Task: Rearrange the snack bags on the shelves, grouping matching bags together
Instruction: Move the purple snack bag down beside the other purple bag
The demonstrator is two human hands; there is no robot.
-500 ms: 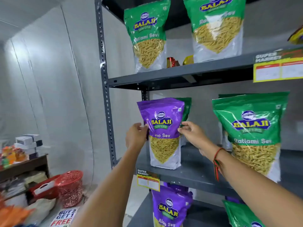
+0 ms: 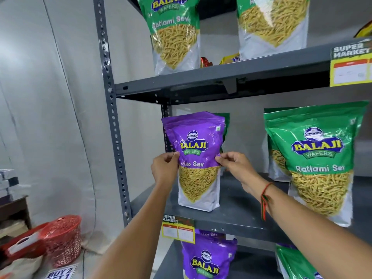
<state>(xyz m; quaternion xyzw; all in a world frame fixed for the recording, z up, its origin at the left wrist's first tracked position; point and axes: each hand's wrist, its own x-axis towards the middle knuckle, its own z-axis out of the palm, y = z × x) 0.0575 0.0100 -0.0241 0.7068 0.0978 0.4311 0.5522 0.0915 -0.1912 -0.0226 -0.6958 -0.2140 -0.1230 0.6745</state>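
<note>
A purple Aloo Sev bag [image 2: 196, 158] stands upright at the left end of the middle shelf [image 2: 237, 216]. My left hand [image 2: 164, 168] pinches its left edge and my right hand [image 2: 234, 165] pinches its right edge, both at mid-height. A green bag [image 2: 226, 125] is mostly hidden behind it. Green Ratlami Sev bags [image 2: 318, 160] stand at the right of the same shelf. Two more green Ratlami Sev bags [image 2: 175, 33] stand on the upper shelf. Another purple Aloo Sev bag [image 2: 207, 258] stands on the lower shelf, with a green bag [image 2: 296, 262] to its right.
The grey perforated upright post [image 2: 112, 117] frames the shelves on the left. Yellow price tags [image 2: 178, 228] hang on the shelf edges. On the floor at lower left sit a red mesh basket [image 2: 62, 238] and a sign [image 2: 60, 273]. A dark wooden table [image 2: 14, 206] stands at far left.
The view has moved closer to the shelf. Both hands have closed in on the purple bag's edges at mid-height; the bag still stands at the same spot.
</note>
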